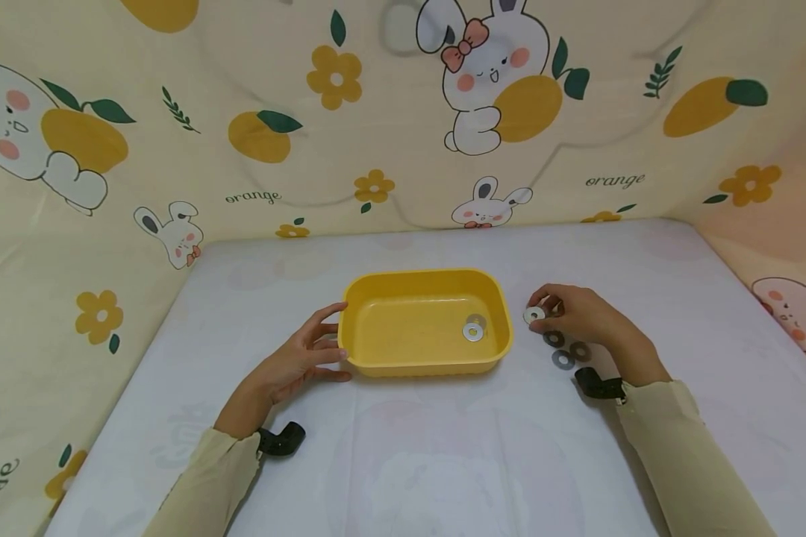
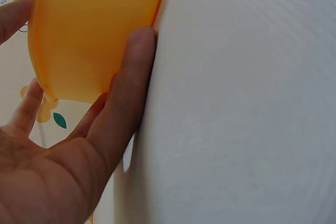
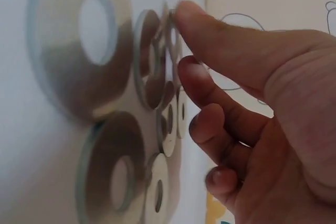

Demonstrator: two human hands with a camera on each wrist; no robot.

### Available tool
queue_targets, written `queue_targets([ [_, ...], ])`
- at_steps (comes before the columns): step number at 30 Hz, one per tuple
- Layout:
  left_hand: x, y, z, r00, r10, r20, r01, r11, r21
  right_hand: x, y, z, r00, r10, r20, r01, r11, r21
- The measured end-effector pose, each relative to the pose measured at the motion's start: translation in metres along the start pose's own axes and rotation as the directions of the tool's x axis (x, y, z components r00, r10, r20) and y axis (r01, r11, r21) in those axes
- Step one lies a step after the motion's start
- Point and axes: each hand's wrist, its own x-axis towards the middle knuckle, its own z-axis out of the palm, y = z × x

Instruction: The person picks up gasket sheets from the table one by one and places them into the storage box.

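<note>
Left grip (image 1: 302, 359) at tray edge (image 1: 345, 317), gap, right grip (image 1: 580, 312) pinching washer (image 1: 528, 316)

Tabletop (image 1: 403, 455) booth, bunny-print cloth walls (image 1: 403, 134)

1. The tray (image 1: 403, 369) is plain yellow.
2. The washers (image 1: 556, 362) are silver to dark grey.
3. The bench (image 1: 410, 462) is white with faint printed shapes.
4. The backdrop cloth (image 1: 403, 142) is cream, patterned with pink-cheeked white rabbits (image 1: 473, 134), mustard flowers (image 1: 319, 78) and green leaves (image 1: 338, 28).
5. The sleeves (image 1: 692, 462) are plain pale beige.
6. The wrist devices (image 1: 285, 440) are black.
</note>
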Motion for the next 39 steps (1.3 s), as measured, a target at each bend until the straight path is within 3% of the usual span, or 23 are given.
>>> queue_targets([
  [20, 0.000, -0.001, 0.000, 1.000, 0.003, 0.001, -0.003, 1.000, 0.009, 0.000, -0.002, -0.001, 1.000, 0.017, 0.002, -0.017, 0.999, -0.033],
  [27, -0.001, -0.001, 0.001, 1.000, -0.009, -0.014, 0.009, 1.000, 0.007, -0.001, -0.004, -0.001, 0.997, 0.000, -0.081, -0.003, 0.999, -0.040],
  [39, -0.001, 0.000, 0.001, 1.000, -0.001, -0.005, 0.001, 1.000, 0.014, -0.012, -0.019, -0.015, 0.970, -0.124, -0.207, 0.119, 0.992, -0.040],
])
